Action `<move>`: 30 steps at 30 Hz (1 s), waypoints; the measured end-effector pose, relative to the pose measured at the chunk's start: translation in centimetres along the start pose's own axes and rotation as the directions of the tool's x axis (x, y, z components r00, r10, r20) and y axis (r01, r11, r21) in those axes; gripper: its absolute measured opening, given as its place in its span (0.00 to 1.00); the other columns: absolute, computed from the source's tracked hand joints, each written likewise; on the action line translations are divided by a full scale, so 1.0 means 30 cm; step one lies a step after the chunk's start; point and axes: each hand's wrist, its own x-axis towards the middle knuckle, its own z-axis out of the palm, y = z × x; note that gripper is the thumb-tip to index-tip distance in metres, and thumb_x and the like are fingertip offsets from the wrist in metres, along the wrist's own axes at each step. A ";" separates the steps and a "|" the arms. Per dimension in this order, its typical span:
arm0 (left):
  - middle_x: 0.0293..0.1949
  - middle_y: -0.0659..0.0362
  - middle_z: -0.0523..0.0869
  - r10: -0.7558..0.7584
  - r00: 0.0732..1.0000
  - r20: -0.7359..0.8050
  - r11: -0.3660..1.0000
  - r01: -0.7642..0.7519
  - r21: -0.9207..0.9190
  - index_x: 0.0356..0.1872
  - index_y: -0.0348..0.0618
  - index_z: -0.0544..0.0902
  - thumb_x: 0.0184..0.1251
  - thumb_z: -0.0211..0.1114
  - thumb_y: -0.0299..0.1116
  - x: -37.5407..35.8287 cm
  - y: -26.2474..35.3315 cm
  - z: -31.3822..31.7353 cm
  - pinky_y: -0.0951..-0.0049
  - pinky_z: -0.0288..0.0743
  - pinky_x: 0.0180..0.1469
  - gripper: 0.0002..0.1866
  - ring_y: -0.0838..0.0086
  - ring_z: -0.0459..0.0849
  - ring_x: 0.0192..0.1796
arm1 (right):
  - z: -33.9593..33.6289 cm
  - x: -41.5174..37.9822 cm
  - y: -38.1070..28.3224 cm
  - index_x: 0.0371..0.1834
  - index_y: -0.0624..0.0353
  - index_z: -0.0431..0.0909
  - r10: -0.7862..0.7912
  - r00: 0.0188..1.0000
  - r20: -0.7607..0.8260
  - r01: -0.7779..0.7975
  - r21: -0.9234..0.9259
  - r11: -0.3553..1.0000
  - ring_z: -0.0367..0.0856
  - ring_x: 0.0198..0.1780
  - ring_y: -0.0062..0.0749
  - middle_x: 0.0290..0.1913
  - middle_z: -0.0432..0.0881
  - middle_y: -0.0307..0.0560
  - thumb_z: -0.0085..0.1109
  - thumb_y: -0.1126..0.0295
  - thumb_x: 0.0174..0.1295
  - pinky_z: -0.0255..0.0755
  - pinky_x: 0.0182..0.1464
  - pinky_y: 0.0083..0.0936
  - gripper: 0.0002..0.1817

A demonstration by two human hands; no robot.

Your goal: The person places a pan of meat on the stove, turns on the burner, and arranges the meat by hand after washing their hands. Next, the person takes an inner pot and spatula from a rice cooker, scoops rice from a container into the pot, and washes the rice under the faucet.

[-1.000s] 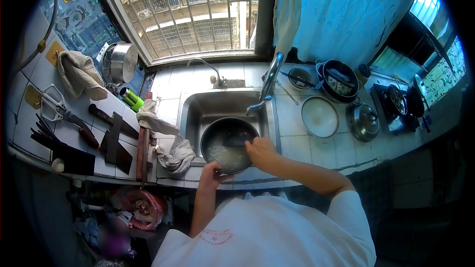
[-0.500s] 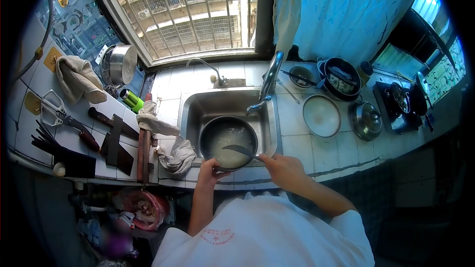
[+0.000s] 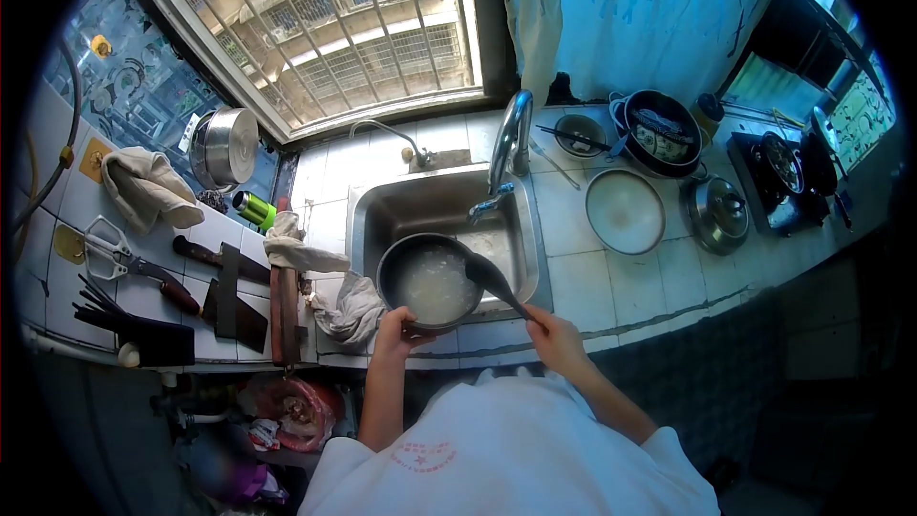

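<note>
A dark round pot point(image 3: 390, 258) sits tilted over the front of the steel sink point(image 3: 374, 214), with cloudy whitish liquid point(image 3: 432, 289) inside. My left hand point(image 3: 394, 333) is closed on the pot's near rim, its thumb on top and its fingers underneath. The handle of a black spatula point(image 3: 493, 279) is gripped in my right hand point(image 3: 558, 339), just right of the pot. Its broad head overlaps the pot's right rim in this view. Above the sink's back right stands a chrome faucet point(image 3: 516, 139).
A crumpled grey cloth point(image 3: 348, 311) lies left of the sink. Farther left, knives point(image 3: 234, 301) and scissors point(image 3: 110, 247) are on the tiles. To the right stand a white-topped round dish point(image 3: 625, 212), a lidded pot point(image 3: 718, 215), a black pan point(image 3: 664, 139) and a stove point(image 3: 776, 199).
The spatula has risen out of the liquid to the pot's right edge, turning its broad face up. My right hand has moved slightly right and down. The view has shifted a little.
</note>
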 end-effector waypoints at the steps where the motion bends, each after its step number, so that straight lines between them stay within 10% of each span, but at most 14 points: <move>1: 0.34 0.45 0.79 -0.002 1.000 -0.001 1.000 0.002 0.024 0.38 0.30 0.74 0.43 0.52 0.29 0.007 0.003 -0.004 0.49 0.78 0.37 0.18 0.55 0.81 0.36 | 0.001 0.002 0.013 0.52 0.54 0.74 0.032 0.999 -0.021 -0.032 0.005 0.999 0.77 0.29 0.36 0.29 0.78 0.52 0.51 0.70 0.59 0.69 0.35 0.26 0.16; 24: 0.41 0.43 0.77 -0.134 0.986 -0.097 0.954 0.155 0.257 0.42 0.30 0.73 0.41 0.53 0.31 0.046 0.072 0.013 0.47 0.75 0.42 0.22 0.50 0.79 0.41 | 0.055 0.037 0.155 0.51 0.55 0.74 0.157 0.986 -0.055 -0.147 0.162 0.976 0.78 0.31 0.35 0.29 0.80 0.50 0.52 0.66 0.59 0.70 0.36 0.26 0.17; 30: 0.37 0.43 0.79 -0.145 0.988 -0.051 0.958 0.153 0.243 0.40 0.28 0.74 0.41 0.52 0.31 0.029 0.076 0.023 0.47 0.75 0.43 0.21 0.49 0.79 0.40 | 0.125 0.150 0.070 0.52 0.52 0.72 -0.118 0.992 0.054 0.129 -0.305 0.944 0.77 0.33 0.45 0.33 0.77 0.51 0.51 0.69 0.57 0.70 0.35 0.36 0.17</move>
